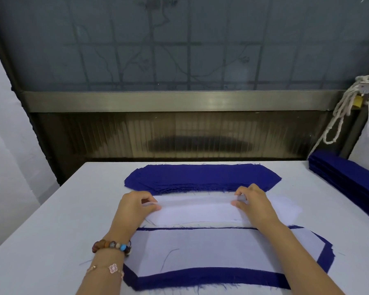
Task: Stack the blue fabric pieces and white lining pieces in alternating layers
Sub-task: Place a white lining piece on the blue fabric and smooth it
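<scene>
Pinching the top lining piece [192,201] at both ends, the person leans over the table [51,220], seen from the head camera. The left hand [136,206] has thumb and curled fingers closed on the piece's left end. The right hand [254,201] grips the same piece further right, fingertips bent down onto it. The piece is raised slightly off the white lining pile [200,216], which lies mid-table between the two hands.

At 12 o'clock from that pile, just beside it, sits the blue fabric pile [202,176], its frayed edges fanned out. At 6 o'clock lies the layered stack [222,252], a white lining sheet on top with blue cloth showing as a border round it; both forearms reach over it.

A second blue pile [349,179] runs along the table edge at 3 o'clock. A beaded bracelet [112,245] and a chain bracelet [107,269] circle the left wrist. A white rope [347,107] hangs at 2 o'clock beside the glass panel [179,50].
</scene>
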### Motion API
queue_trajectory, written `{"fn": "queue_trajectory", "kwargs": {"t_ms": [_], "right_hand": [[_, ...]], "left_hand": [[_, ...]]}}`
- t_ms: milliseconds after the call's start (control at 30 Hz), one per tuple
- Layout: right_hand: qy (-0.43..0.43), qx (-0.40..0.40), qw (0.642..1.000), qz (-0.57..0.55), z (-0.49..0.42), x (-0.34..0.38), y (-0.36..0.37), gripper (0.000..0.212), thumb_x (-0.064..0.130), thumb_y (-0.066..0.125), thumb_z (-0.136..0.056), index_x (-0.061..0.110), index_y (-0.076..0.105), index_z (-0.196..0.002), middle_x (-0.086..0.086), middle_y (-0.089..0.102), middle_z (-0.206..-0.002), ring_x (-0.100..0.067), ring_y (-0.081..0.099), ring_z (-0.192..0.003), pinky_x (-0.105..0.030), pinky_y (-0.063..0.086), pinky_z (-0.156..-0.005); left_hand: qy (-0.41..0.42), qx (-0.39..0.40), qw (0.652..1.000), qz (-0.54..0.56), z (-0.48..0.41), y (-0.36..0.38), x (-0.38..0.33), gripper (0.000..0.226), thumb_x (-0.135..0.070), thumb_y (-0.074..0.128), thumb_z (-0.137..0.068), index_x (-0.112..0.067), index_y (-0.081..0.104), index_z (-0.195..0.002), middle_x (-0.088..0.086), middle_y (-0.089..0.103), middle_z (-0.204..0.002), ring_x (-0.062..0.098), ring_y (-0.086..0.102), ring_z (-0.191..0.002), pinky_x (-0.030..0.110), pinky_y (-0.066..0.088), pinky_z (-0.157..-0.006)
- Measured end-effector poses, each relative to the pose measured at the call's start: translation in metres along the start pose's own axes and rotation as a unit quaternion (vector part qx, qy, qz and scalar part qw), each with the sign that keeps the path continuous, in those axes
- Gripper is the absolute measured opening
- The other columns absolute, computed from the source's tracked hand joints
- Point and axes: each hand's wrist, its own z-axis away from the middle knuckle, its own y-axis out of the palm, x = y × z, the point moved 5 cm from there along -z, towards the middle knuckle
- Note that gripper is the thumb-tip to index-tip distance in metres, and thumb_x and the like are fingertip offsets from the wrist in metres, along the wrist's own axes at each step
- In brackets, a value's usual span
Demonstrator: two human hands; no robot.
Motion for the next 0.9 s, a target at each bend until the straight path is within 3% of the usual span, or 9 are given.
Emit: {"fn": "queue_trajectory", "kwargs": {"t_ms": [100, 233, 367, 600, 900], "right_hand": [[0.016, -0.028, 0.998, 0.046, -0.001, -0.01, -0.01, 0.024, 0.034, 0.07, -0.085, 0.019, 0.065, -0.103, 0.002, 0.045, -0.096, -0.017, 0.041, -0.095, -0.024, 0.037, -0.076], [0.06, -0.033, 0.994, 0.088, -0.002, -0.025, -0.024, 0.026, 0.043, 0.07, -0.084, 0.025, 0.066, -0.103, 0.003, 0.046, -0.098, -0.02, 0.043, -0.102, -0.024, 0.036, -0.079], [0.113, -0.052, 0.985, 0.117, 0.0, -0.04, -0.039, 0.025, 0.046, 0.07, -0.082, 0.03, 0.067, -0.101, -0.001, 0.053, -0.11, -0.022, 0.044, -0.107, -0.027, 0.036, -0.083], [0.202, -0.068, 0.969, 0.124, 0.008, -0.061, -0.055, 0.032, 0.046, 0.071, -0.082, 0.028, 0.067, -0.108, -0.002, 0.047, -0.129, -0.027, 0.037, -0.119, -0.034, 0.033, -0.093], [0.3, -0.074, 0.947, 0.087, 0.014, -0.089, -0.063, 0.035, 0.044, 0.06, -0.091, 0.023, 0.059, -0.119, -0.007, 0.06, -0.116, -0.028, 0.046, -0.112, -0.036, 0.034, -0.09]], "left_hand": [[0.006, -0.003, 1.0, -0.011, 0.0, 0.001, 0.0, 0.015, -0.018, 0.084, -0.073, -0.021, 0.071, -0.064, -0.014, 0.067, -0.063, 0.002, 0.061, -0.066, 0.011, 0.043, -0.061], [0.003, -0.009, 1.0, -0.013, -0.001, 0.001, 0.002, 0.015, -0.017, 0.084, -0.073, -0.021, 0.072, -0.063, -0.016, 0.067, -0.063, 0.0, 0.06, -0.066, 0.008, 0.04, -0.058], [-0.005, -0.009, 1.0, -0.01, -0.002, 0.003, 0.001, 0.013, -0.018, 0.083, -0.074, -0.019, 0.074, -0.066, -0.01, 0.069, -0.065, 0.007, 0.062, -0.067, 0.015, 0.043, -0.062], [-0.002, -0.011, 1.0, -0.008, -0.002, 0.001, 0.003, 0.017, -0.017, 0.083, -0.074, -0.022, 0.072, -0.062, -0.012, 0.068, -0.064, 0.009, 0.062, -0.068, 0.021, 0.046, -0.064], [0.003, -0.012, 1.0, -0.006, 0.0, 0.002, 0.002, 0.018, -0.015, 0.084, -0.074, -0.022, 0.071, -0.063, -0.017, 0.068, -0.066, 0.003, 0.062, -0.069, 0.01, 0.045, -0.06]]}}
